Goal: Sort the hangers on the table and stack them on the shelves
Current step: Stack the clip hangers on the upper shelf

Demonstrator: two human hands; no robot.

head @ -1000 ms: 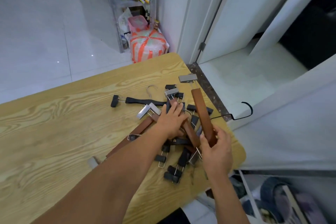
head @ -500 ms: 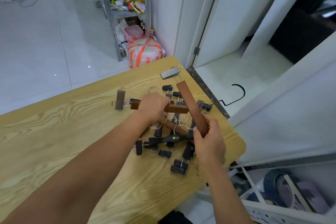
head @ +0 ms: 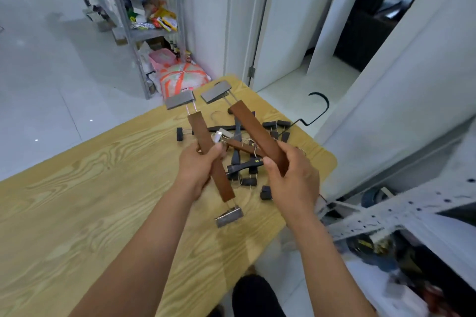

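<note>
Hangers [head: 257, 131] of flat brown wood fill left hand [head: 198, 170] and right hand [head: 293, 177].

Home: cluttered pantry shelf [head: 152, 20], doorways [head: 283, 33].

Glossy white tiled floor [head: 51, 72], white doors [head: 280, 20], perhaps a dark sofa [head: 360, 33] beyond

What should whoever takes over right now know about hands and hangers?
Left hand grips one brown wooden hanger, lifted above the table.
Right hand grips a second brown hanger, also lifted.
Black hangers and a third brown hanger lie tangled at the table's far right corner.
Done: two brown ones picked out.
Left: sort the rest and do all the stacking.
</note>
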